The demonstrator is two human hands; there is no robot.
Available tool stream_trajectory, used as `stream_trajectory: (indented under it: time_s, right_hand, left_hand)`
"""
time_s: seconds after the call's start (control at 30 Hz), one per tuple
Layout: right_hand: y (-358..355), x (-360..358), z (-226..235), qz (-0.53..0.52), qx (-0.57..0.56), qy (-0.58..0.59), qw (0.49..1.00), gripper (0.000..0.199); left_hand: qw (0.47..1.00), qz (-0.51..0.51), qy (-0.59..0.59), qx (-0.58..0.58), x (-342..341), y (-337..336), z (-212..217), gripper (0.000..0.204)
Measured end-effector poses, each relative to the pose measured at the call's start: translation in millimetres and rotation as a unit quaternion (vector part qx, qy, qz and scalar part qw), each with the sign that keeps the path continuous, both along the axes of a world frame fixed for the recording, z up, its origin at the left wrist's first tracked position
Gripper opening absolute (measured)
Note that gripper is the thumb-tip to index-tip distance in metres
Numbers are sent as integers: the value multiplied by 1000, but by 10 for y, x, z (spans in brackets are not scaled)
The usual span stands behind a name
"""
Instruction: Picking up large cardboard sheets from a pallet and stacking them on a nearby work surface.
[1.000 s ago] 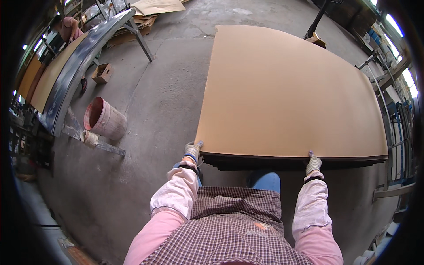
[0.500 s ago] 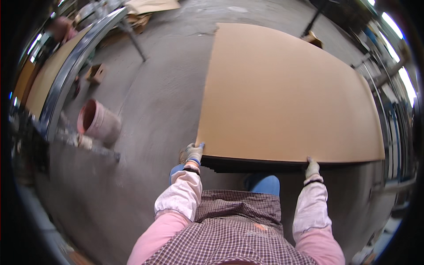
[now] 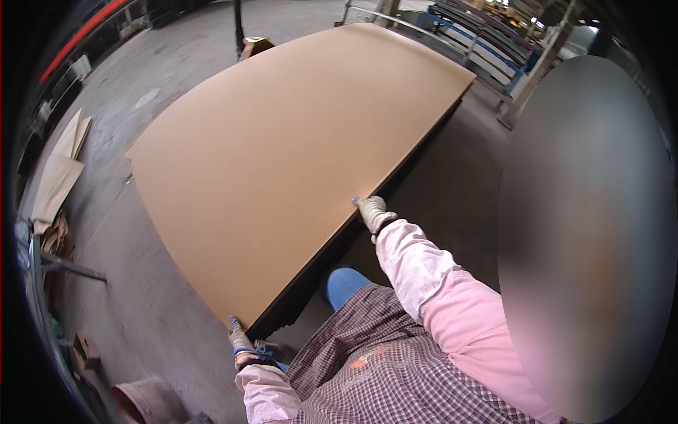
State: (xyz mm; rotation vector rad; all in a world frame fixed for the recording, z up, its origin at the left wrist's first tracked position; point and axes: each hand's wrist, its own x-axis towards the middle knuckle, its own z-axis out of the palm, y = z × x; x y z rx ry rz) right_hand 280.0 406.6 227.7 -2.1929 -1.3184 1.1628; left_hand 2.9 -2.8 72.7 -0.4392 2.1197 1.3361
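Both gloved hands grip the big tan board's [image 3: 296, 162] near edge, left hand [image 3: 240, 342] at its corner, right hand [image 3: 370, 210] midway along, the board apparently not yet moved off the dark stack [image 3: 318, 272] beneath.

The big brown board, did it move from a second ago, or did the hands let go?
The view swung: the big brown board now runs slantwise instead of straight across, and the pink bucket sits at the bottom edge. A blurred shape now fills the right side. Both gloved hands stay on the board's near edge as before: the left hand at its corner, the right hand farther along.
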Motion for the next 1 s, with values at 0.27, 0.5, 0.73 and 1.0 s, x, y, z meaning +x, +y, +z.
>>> stream_trajectory:
  time_s: [0.27, 0.5, 0.73, 1.0]
  right_hand:
    - [150, 153, -167, 126, 17, 194, 973, 41]
    - [648, 181, -599, 355, -5, -117, 927, 37]
    - [-221, 102, 123, 312, 155, 14, 937, 22]
    - [-190, -492, -37, 415, 182, 114, 884, 17]
  left_hand:
    - [959, -220, -2, -178, 161, 60, 995, 92]
    - [976, -52, 156, -145, 121, -121, 930, 95]
    - [948, 161, 187, 201, 31, -1928, 1491, 85]
    - [805, 430, 220, 344, 198, -3917, 1457, 82]
